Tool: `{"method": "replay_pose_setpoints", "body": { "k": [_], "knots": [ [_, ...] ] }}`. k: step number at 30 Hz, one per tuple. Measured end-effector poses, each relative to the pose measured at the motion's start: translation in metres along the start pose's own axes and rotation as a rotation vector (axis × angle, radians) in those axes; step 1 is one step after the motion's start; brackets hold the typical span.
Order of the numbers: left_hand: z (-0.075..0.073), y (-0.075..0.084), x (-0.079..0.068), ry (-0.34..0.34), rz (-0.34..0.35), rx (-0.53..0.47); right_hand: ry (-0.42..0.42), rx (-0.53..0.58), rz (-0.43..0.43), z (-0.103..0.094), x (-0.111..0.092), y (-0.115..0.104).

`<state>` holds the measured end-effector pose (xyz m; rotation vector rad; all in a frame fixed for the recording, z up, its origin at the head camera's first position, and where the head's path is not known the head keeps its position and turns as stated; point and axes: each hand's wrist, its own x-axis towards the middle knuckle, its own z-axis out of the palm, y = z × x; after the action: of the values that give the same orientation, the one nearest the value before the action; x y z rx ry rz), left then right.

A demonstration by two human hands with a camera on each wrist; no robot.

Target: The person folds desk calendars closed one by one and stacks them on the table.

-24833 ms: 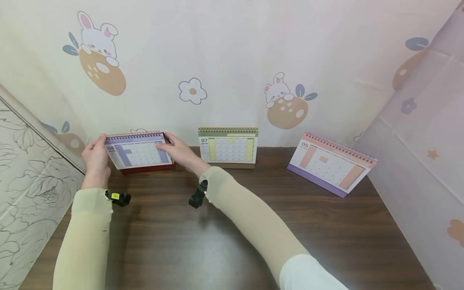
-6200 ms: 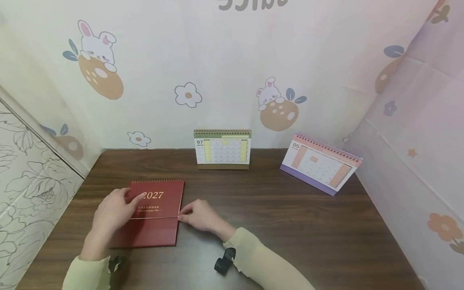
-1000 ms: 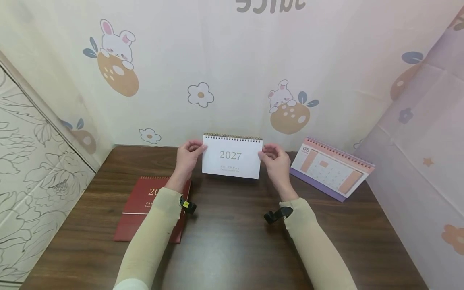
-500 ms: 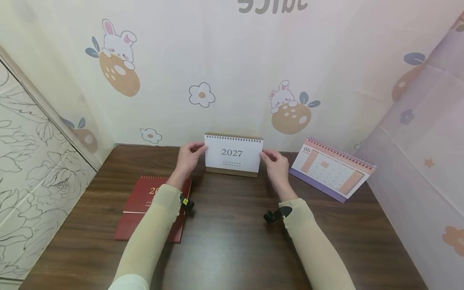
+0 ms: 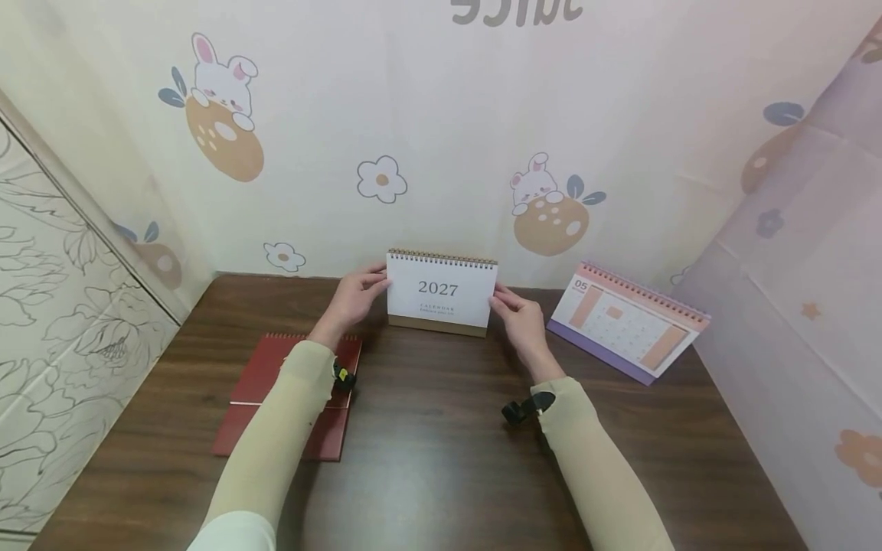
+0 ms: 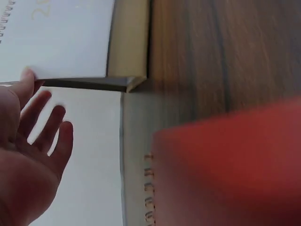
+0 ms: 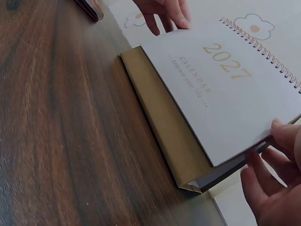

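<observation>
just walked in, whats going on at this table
A person is pinching the side edges of a white 2027 calendar, left hand on one side and right hand on the other. It stands propped near the back of the table. A red calendar lies beneath the left forearm, and a peach-and-purple calendar stands angled off to the right.

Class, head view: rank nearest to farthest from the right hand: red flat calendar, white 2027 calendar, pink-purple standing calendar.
1. White 2027 calendar: held by its right edge.
2. Pink-purple standing calendar: on the right.
3. Red flat calendar: far left.
</observation>
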<state>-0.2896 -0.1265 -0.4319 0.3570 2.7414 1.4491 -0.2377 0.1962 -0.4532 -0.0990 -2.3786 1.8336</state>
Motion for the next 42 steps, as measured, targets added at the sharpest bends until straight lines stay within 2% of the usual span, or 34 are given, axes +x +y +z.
{"method": "replay_pose_setpoints", "body": {
  "k": [4, 9, 15, 21, 25, 30, 42],
  "knots": [
    [-0.002, -0.001, -0.001, -0.047, 0.015, 0.075, -0.016, 0.044, 0.012, 0.001, 0.0, 0.001],
    [0.001, 0.001, -0.001, -0.051, 0.054, 0.153, -0.032, 0.125, 0.051, 0.003, -0.001, 0.001],
    [0.002, 0.011, -0.006, -0.057, 0.094, 0.218, -0.005, 0.115, 0.08, -0.002, -0.006, -0.005],
    [-0.005, 0.025, -0.019, -0.05, 0.126, 0.26, 0.007, 0.122, 0.092, -0.007, -0.016, -0.019],
    [-0.01, 0.032, -0.033, -0.025, 0.184, 0.314, -0.017, 0.103, 0.083, -0.009, -0.028, -0.027],
    [-0.011, 0.043, -0.061, 0.018, 0.241, 0.372, -0.033, 0.054, 0.051, -0.014, -0.05, -0.032],
    [-0.004, 0.056, -0.125, 0.09, 0.326, 0.367, -0.081, -0.012, 0.061, -0.033, -0.107, -0.039]
  ]
}}
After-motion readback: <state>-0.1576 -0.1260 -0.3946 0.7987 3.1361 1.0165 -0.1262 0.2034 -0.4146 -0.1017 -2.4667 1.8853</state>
